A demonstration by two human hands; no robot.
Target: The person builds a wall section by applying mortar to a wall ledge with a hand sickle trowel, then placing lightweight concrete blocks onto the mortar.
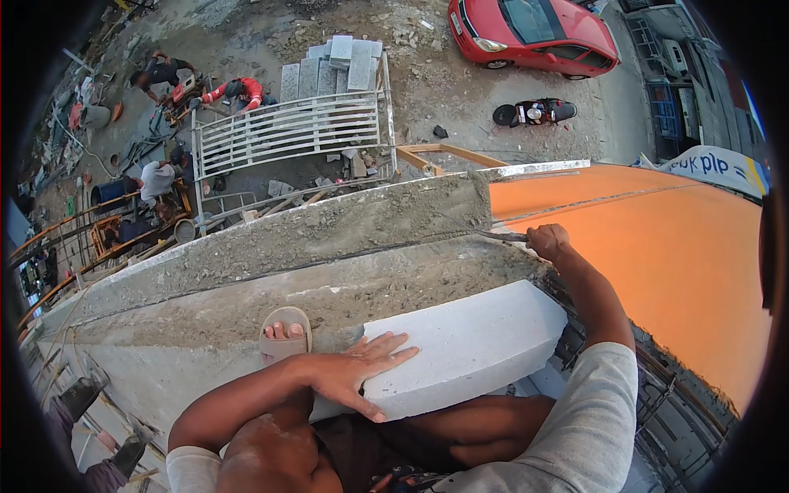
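A white lightweight concrete block [472, 341] lies across my lap side, beside the ledge. My left hand [370, 368] rests flat on its left end, fingers spread. Farther out, my right hand [549, 241] is closed around the handle of a trowel [511, 237]. The trowel's thin blade points left over the grey mortar [394, 214] on top of the wall; its tip is hard to make out against the mortar. My sandalled foot [285, 330] stands on the ledge left of the block.
An orange wall panel [641, 238] slopes away at right. Beyond the wall's edge is a drop to the ground, with a white metal railing [288, 130], stacked blocks [329, 70], several workers, a motorcycle [534, 112] and a red car [534, 37]. Another person's legs [103, 419] show at lower left.
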